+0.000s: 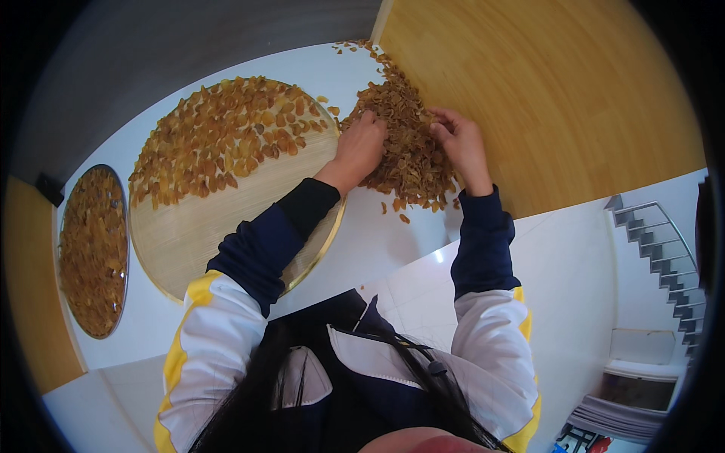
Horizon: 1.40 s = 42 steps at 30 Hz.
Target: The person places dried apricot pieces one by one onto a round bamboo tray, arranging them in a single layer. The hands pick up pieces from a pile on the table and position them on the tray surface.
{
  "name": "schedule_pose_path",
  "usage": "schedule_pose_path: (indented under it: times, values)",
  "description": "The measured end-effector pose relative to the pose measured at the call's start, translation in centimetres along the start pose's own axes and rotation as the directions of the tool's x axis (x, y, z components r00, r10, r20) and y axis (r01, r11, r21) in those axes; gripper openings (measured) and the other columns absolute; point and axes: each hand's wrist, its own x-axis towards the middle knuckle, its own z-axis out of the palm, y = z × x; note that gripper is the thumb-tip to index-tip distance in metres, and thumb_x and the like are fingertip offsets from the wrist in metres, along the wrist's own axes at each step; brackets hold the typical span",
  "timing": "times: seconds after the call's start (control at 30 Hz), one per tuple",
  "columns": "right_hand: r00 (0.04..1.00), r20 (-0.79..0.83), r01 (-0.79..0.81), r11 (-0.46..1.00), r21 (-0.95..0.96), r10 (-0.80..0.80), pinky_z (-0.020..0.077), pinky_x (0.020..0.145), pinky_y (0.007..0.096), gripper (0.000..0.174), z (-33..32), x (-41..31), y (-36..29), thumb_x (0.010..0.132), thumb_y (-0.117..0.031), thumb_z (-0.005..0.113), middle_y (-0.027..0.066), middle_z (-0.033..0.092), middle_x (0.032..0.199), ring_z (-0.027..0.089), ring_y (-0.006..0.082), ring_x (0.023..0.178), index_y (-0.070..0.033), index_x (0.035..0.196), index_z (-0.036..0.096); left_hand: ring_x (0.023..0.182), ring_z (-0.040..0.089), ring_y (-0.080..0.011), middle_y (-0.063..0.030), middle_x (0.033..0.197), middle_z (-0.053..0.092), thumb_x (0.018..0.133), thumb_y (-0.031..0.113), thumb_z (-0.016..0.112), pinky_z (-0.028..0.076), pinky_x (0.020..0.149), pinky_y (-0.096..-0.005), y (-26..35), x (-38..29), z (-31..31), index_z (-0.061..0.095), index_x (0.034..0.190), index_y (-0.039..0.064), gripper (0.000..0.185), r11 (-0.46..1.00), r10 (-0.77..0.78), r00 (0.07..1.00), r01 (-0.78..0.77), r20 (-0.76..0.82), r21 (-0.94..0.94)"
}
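A heap of dried amber-brown slices (408,153) lies on the white tabletop (368,226), against a wooden panel. My left hand (362,148) reaches into its left side, fingertips hidden among the slices, so what they hold cannot be seen. At the heap's right edge, my right hand (463,144) has thumb and forefinger drawn together on what looks like a small slice. Left of the heap sits a large round woven tray (192,243) with a gold-coloured rim. Similar slices (221,136) are spread in a single layer over its far half; bare weave shows on the near half.
Farther left is a second round tray (123,283), covered with brown slices. The wooden panel (544,102) rises along the right, and a dark grey surface (198,39) borders the table's far side. Loose slices (404,218) lie near the heap. A staircase (660,255) stands beyond, at right.
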Motion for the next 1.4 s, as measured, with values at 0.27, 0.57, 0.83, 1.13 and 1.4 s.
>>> schedule_pose_path:
  times: [0.27,0.57,0.83,1.13,1.4]
  values:
    - [0.995,-0.085,-0.036,0.984,0.173,0.051,0.0543,0.079,0.0263,0.027,2.0,-0.5,-2.9,0.094,-0.003,0.069,0.0064,0.075,0.098,0.067,0.0103,0.085,0.002,0.120,0.073,0.093,0.065,-0.0388,-0.0145,0.094,0.067,0.087,0.006,0.070,0.051,0.079,-0.0477,0.9,-1.4,-1.5,0.062,0.094,0.005,0.010,0.973,-0.009,0.995,-0.014,-0.100,-0.229]
    - [0.998,-0.004,-0.059,0.954,0.294,0.063,0.0537,0.074,0.0273,0.020,13.0,-0.9,-6.1,0.089,-0.004,0.073,0.0061,0.074,0.087,0.066,0.0113,0.077,0.002,0.107,0.076,0.083,0.064,-0.0155,-0.0036,0.088,0.065,0.094,0.008,0.072,0.051,0.074,-0.0313,-4.7,-11.7,-13.4,0.061,0.097,0.005,0.012,0.875,-0.220,0.973,0.169,-0.062,-0.454]
    - [1.000,-0.014,-0.021,0.995,0.098,0.022,0.0549,0.074,0.0277,0.021,20.0,-0.7,-5.4,0.089,-0.006,0.074,0.0061,0.075,0.088,0.067,0.0122,0.077,0.002,0.107,0.076,0.086,0.070,-0.0153,-0.0047,0.095,0.071,0.096,0.010,0.071,0.054,0.073,-0.0293,-14.5,-22.3,-24.5,0.063,0.104,0.003,0.013,0.810,-0.550,0.778,0.408,-0.303,-0.422]
    - [0.995,-0.030,0.087,0.989,-0.123,-0.091,0.0563,0.074,0.0360,0.021,21.3,-1.5,-5.0,0.089,-0.009,0.077,0.0140,0.073,0.093,0.071,0.0235,0.080,-0.001,0.109,0.075,0.080,0.071,-0.0195,-0.0091,0.097,0.073,0.093,0.007,0.070,0.056,0.073,-0.0319,-18.4,-26.8,-27.2,0.068,0.104,0.002,0.012,0.796,-0.604,0.635,0.513,-0.481,-0.322]
    - [0.989,-0.028,0.130,0.957,-0.258,-0.142,0.0551,0.075,0.0395,0.021,21.0,-1.7,-5.3,0.089,-0.010,0.075,0.0141,0.070,0.093,0.069,0.0309,0.083,-0.002,0.109,0.075,0.086,0.071,-0.0326,-0.0154,0.102,0.070,0.091,0.003,0.068,0.055,0.076,-0.0419,-18.8,-27.3,-27.0,0.069,0.101,0.001,0.010,0.756,-0.577,0.587,0.646,-0.568,-0.100]
